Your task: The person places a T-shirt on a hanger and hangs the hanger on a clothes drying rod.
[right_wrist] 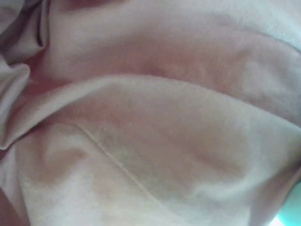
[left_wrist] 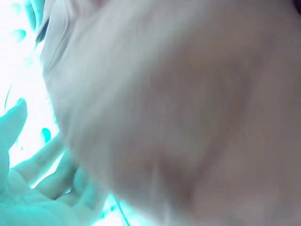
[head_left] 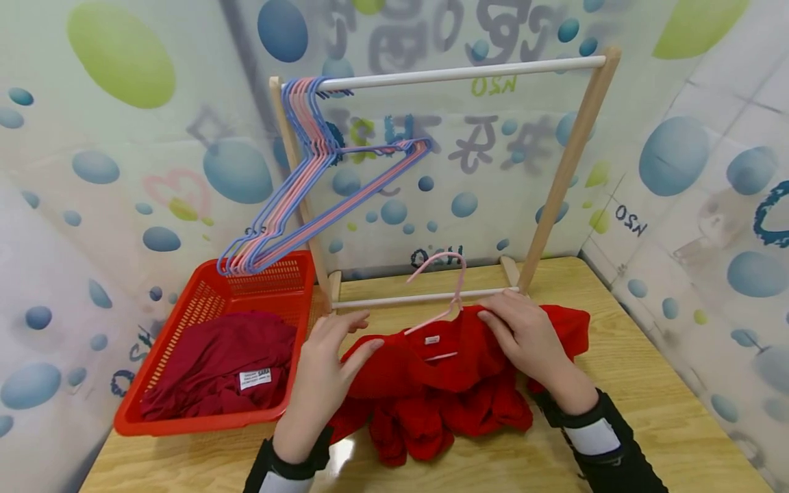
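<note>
A red knit sweater [head_left: 431, 383] lies bunched on the table, its collar with a small white label facing up. Through its neck runs a pink hanger [head_left: 459, 287], the hook standing up out of the collar. My left hand [head_left: 323, 376] is at the sweater's left shoulder, thumb and fingers spread apart, the thumb overlapping the cloth. With my right hand [head_left: 530, 335] I grip the right shoulder, fingertips beside the collar. In the left wrist view, blurred cloth [left_wrist: 178, 113] fills most of the picture beside the spread fingers [left_wrist: 40, 165]. Folded cloth [right_wrist: 155, 141] fills the right wrist view.
A red plastic basket [head_left: 203, 428] at the left holds a dark red garment [head_left: 228, 356] with a white label. Behind the sweater stands a rack with a white rail [head_left: 468, 72] and wooden posts. Several blue and pink hangers [head_left: 314, 157] hang at its left end.
</note>
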`<control>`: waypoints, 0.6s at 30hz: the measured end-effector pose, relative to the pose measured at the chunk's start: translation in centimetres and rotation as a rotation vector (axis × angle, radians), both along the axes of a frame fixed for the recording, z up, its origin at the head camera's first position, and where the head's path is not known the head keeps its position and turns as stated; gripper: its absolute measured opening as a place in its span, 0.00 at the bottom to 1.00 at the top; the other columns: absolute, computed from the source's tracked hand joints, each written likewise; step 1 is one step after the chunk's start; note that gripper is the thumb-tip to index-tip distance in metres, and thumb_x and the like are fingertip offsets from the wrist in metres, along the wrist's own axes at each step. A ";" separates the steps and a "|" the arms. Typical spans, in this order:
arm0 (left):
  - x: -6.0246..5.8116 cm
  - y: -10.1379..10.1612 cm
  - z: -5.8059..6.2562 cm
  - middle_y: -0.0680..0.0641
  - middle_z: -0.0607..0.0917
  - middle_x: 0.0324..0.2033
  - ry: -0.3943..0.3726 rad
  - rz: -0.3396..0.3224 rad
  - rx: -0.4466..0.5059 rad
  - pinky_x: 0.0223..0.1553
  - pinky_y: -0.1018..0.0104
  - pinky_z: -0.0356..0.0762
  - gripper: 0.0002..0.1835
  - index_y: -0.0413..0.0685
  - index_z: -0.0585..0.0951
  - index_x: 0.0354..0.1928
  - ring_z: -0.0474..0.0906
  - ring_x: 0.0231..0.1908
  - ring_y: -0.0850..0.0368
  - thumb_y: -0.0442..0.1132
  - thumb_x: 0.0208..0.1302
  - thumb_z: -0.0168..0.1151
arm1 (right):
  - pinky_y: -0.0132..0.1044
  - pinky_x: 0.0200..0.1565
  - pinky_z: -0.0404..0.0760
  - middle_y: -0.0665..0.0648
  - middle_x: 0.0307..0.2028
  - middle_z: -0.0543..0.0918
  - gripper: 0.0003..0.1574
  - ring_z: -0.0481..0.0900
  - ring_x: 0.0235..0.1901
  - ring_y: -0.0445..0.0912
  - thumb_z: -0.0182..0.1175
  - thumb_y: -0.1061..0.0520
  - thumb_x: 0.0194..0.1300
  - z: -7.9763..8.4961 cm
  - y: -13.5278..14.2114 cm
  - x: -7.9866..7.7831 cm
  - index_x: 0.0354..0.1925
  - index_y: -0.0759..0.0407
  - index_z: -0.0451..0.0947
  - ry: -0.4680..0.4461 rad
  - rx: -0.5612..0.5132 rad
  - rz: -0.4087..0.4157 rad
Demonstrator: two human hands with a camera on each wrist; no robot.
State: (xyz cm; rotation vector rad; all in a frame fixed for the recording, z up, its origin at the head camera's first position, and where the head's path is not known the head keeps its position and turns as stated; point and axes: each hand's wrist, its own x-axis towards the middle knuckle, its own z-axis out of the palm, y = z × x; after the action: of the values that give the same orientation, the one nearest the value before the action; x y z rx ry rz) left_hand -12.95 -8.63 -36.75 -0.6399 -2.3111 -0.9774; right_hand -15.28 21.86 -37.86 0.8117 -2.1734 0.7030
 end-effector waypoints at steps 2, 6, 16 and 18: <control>0.5 -1.0 0.0 0.53 0.82 0.36 -0.056 0.022 -0.014 0.37 0.64 0.76 0.21 0.46 0.84 0.48 0.73 0.39 0.62 0.48 0.54 0.71 | 0.34 0.41 0.71 0.50 0.35 0.82 0.14 0.74 0.35 0.42 0.66 0.70 0.52 -0.1 0.2 0.1 0.39 0.60 0.81 -0.008 -0.007 -0.010; 1.4 -2.6 0.1 0.52 0.81 0.39 -0.203 0.029 -0.056 0.39 0.63 0.79 0.22 0.45 0.83 0.51 0.76 0.40 0.60 0.47 0.55 0.70 | 0.30 0.40 0.70 0.50 0.36 0.82 0.16 0.73 0.35 0.41 0.65 0.71 0.52 -0.2 0.8 0.2 0.40 0.61 0.81 -0.016 -0.030 -0.025; 1.3 -4.4 0.4 0.51 0.84 0.33 -0.444 0.036 -0.191 0.32 0.66 0.78 0.28 0.43 0.78 0.57 0.80 0.32 0.59 0.24 0.51 0.69 | 0.28 0.37 0.66 0.49 0.34 0.80 0.20 0.68 0.33 0.39 0.65 0.73 0.50 -0.5 2.2 0.3 0.43 0.60 0.81 -0.023 -0.077 -0.033; 1.2 -4.4 0.5 0.53 0.84 0.30 -0.441 0.058 -0.182 0.30 0.67 0.77 0.25 0.45 0.80 0.54 0.78 0.29 0.61 0.24 0.51 0.68 | 0.27 0.34 0.65 0.47 0.31 0.77 0.20 0.66 0.31 0.39 0.65 0.73 0.51 -0.5 2.5 0.3 0.43 0.60 0.82 -0.019 -0.089 -0.041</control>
State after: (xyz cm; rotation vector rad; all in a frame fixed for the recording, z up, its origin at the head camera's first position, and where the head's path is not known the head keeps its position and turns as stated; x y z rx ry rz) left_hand -11.75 -13.06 -36.25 -0.4567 -2.8142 -0.9638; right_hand -14.98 24.35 -38.40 0.7156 -2.1531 0.7831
